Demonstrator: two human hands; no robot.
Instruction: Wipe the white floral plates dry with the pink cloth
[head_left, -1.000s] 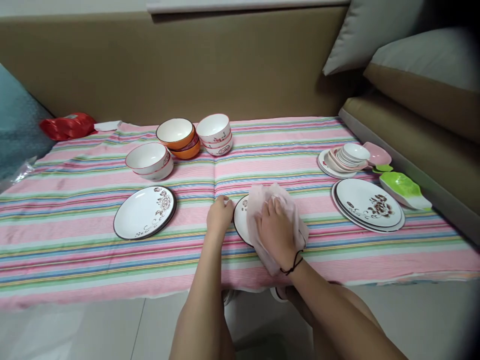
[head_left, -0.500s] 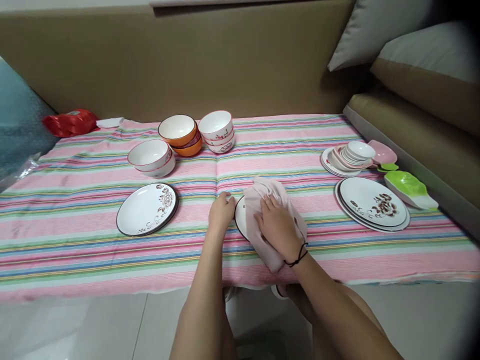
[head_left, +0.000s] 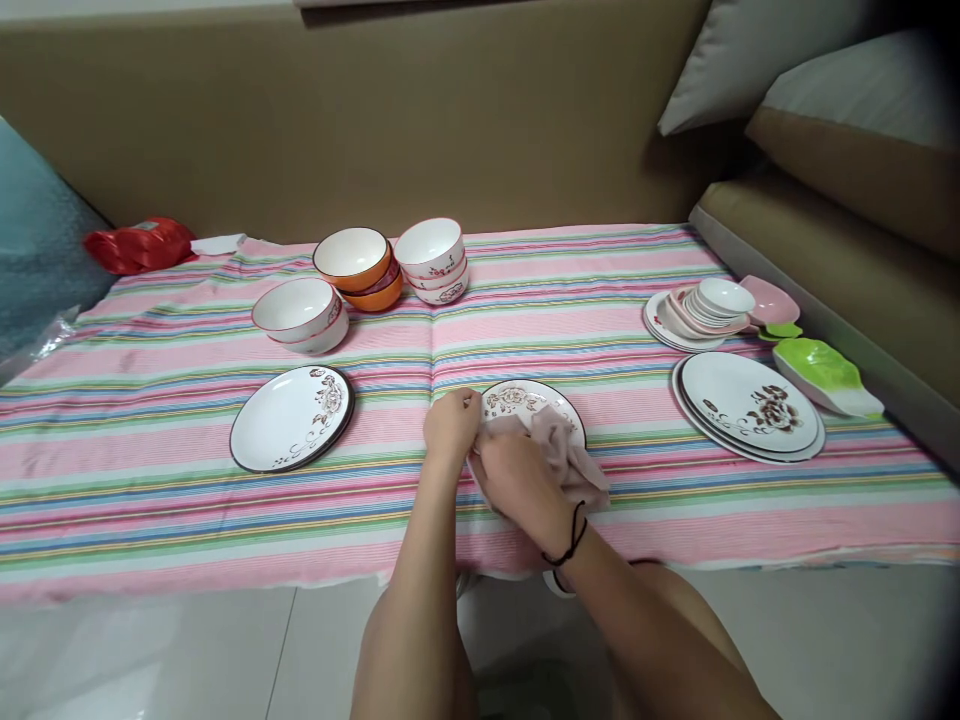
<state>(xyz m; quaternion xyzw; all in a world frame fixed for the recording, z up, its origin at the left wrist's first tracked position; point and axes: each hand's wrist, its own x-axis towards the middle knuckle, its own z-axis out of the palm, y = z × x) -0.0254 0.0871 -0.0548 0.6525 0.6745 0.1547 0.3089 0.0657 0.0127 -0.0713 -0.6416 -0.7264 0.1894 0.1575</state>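
Observation:
A white plate with a dark rim and brown flower print [head_left: 525,400] lies on the striped tablecloth [head_left: 570,290] near its front edge. My left hand [head_left: 451,425] is curled on the plate's left rim, holding it. My right hand [head_left: 517,485] is closed on a pale pink cloth [head_left: 570,455] that lies over the plate's near part. The far half of the plate shows bare. A dark band circles my right wrist.
A matching plate [head_left: 291,417] lies to the left. Stacked bowls, white [head_left: 298,315], orange [head_left: 354,265] and white [head_left: 431,258], stand behind. At right are stacked flower plates [head_left: 750,405], small saucers [head_left: 701,310], a pink dish [head_left: 772,302] and a green dish [head_left: 825,375]. A red bag [head_left: 139,243] lies far left.
My right hand has pulled the cloth toward me and to the left, uncovering the far half of the plate. My left hand stays on the plate's left rim.

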